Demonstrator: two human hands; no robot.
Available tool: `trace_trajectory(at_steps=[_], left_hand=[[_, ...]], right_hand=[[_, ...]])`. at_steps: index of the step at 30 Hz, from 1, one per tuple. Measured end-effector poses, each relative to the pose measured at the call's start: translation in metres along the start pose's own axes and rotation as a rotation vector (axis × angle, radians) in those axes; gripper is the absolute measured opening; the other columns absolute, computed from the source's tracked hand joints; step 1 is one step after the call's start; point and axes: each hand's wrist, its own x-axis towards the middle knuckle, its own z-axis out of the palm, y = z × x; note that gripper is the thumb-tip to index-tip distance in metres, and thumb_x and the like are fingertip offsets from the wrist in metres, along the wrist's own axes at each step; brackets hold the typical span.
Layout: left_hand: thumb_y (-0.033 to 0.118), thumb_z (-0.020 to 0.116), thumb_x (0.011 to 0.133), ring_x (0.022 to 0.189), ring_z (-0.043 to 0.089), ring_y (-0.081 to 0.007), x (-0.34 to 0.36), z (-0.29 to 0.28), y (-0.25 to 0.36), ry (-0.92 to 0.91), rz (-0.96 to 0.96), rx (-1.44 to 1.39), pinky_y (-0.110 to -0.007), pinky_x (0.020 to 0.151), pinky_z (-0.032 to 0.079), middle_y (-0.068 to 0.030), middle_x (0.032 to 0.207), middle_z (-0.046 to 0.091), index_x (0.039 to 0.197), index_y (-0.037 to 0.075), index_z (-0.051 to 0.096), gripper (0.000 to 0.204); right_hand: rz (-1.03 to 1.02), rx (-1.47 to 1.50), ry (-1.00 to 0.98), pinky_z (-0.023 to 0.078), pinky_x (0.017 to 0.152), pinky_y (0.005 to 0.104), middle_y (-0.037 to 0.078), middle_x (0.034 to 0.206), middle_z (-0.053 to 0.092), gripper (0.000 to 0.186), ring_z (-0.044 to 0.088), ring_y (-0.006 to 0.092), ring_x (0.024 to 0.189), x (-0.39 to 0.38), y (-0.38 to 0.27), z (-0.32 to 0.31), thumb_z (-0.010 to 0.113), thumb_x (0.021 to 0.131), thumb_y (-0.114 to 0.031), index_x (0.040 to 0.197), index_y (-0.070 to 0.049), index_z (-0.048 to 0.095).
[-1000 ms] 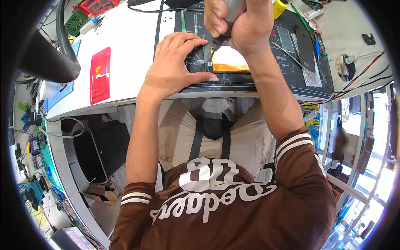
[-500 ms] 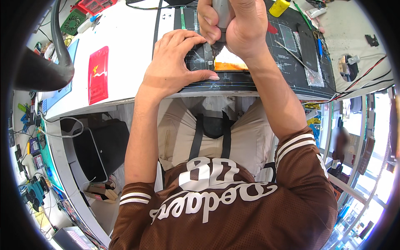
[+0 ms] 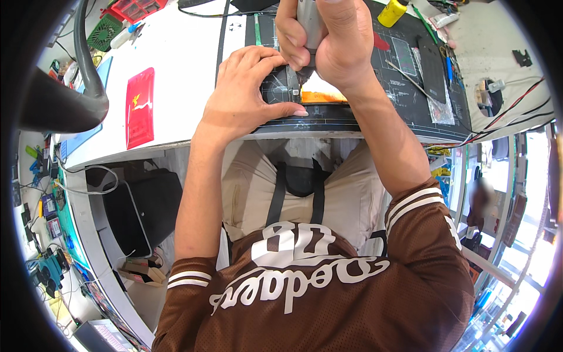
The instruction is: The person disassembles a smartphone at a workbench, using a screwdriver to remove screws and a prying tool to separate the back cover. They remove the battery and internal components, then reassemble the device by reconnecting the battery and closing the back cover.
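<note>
My right hand (image 3: 325,44) is closed round a grey cylindrical tool (image 3: 308,23), its dark lower end pointed down at a flat device (image 3: 322,95) with an orange and white face and a dark left edge. The tip's exact contact is hidden by my fingers. My left hand (image 3: 240,88) spans the device's dark left end, thumb along the near side and fingertips at the far side, holding it on the black work mat (image 3: 397,105). A thin metal tool (image 3: 404,77) lies to the right.
A red pouch (image 3: 139,107) lies on the white desktop. A black curved arm (image 3: 64,100) juts in from the left. A yellow bottle (image 3: 392,13), dark sheet (image 3: 434,70), green bin (image 3: 105,32) and loose cables (image 3: 492,120) surround the work area.
My right hand and the grey tool have moved slightly leftward over the device. My left hand has shifted a little, staying at the device's left end.
</note>
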Motion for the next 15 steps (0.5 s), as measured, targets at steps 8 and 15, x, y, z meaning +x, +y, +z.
trace_trajectory(at_steps=[8, 15], left_hand=[[0.063, 0.095, 0.064, 0.142, 0.051, -0.0337, -0.003, 0.004, -0.002, 0.058, 0.038, -0.021, -0.048, 0.121, 0.037, -0.0092, 0.141, 0.063, 0.134, 0.009, 0.07, 0.092], [0.065, 0.095, 0.063, 0.143, 0.049, -0.0341, -0.003, 0.004, -0.004, 0.04, 0.029, -0.022, -0.049, 0.122, 0.036, -0.0089, 0.143, 0.061, 0.134, 0.01, 0.069, 0.094]], right_hand=[[-0.041, 0.024, 0.033, 0.043, 0.047, 0.0264, 0.006, 0.068, 0.056, 0.063, 0.049, 0.012, 0.047, 0.0, 0.0, -0.001, 0.054, 0.111, -0.058, 0.125, 0.004, 0.053], [0.011, 0.009, 0.005, 0.042, 0.046, 0.025, 0.007, 0.068, 0.056, 0.065, 0.049, 0.0109, 0.048, 0.0, -0.004, 0.006, 0.052, 0.111, -0.058, 0.124, 0.006, 0.052]])
